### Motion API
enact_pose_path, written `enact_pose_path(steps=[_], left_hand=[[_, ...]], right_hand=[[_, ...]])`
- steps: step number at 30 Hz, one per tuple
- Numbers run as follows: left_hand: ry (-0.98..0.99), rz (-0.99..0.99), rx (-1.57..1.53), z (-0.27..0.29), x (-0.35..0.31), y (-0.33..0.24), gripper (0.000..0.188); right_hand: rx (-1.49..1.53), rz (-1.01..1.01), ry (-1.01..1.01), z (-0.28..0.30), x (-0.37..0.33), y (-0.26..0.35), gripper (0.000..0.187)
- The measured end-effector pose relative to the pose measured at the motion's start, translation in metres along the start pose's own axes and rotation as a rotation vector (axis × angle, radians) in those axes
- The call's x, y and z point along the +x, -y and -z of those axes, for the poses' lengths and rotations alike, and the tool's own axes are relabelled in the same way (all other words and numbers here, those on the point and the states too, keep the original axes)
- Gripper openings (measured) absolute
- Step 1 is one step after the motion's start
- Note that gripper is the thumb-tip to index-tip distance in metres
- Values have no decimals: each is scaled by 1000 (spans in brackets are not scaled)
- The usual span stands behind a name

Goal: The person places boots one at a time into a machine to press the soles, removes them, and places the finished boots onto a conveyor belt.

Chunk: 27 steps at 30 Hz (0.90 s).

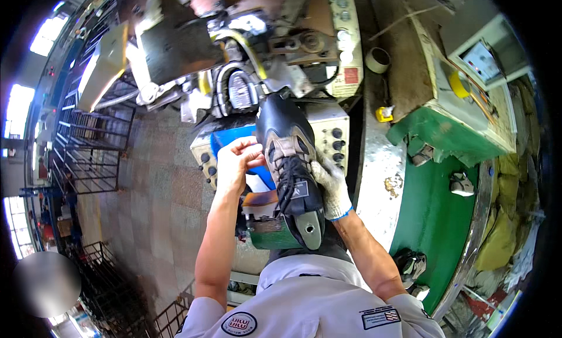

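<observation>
Centrally, laced shoe upper (288, 144) on grey last (309, 231) lies with long axis near-vertical, toe toward machine (307, 42) at upper centre. Gloved right hand (332, 187), nearer heel end, clasps right flank; bare left hand (239, 160) curls just beside left flank, whether touching cannot tell.

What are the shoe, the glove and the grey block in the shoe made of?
Shoe: probably leather or imitation, partly; its smooth black surface shines. Glove: probably knitted yarn, as it looks matte, whitish and soft. Grey block: maybe hard plastic, being smooth and rigid-looking; metal is possible.
</observation>
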<state>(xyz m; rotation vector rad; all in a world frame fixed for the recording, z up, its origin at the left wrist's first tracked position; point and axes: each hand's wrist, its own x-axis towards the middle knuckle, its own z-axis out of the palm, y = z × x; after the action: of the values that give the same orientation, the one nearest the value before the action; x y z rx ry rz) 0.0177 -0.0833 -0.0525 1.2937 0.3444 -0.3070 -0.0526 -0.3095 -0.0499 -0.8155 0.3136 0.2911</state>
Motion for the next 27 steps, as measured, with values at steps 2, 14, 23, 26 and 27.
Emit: enact_pose_path(steps=[2,14,23,26,27], left_hand=[[-64,-56,-57,24,2,-2,26],[-236,-282,-203,52,30,-35,44],[-196,163,-356,37,24,6,52],[-169,215,-302,40,33,11,54],[-159,220,-277,42,37,14,54]], right_hand=[[-123,-7,-5,-21,17,-9,48],[14,98,67,-89,91,-34,45],[19,134,3,-92,112,-60,41],[-39,152,-22,-88,116,-61,40],[-47,156,-31,-88,118,-62,40]])
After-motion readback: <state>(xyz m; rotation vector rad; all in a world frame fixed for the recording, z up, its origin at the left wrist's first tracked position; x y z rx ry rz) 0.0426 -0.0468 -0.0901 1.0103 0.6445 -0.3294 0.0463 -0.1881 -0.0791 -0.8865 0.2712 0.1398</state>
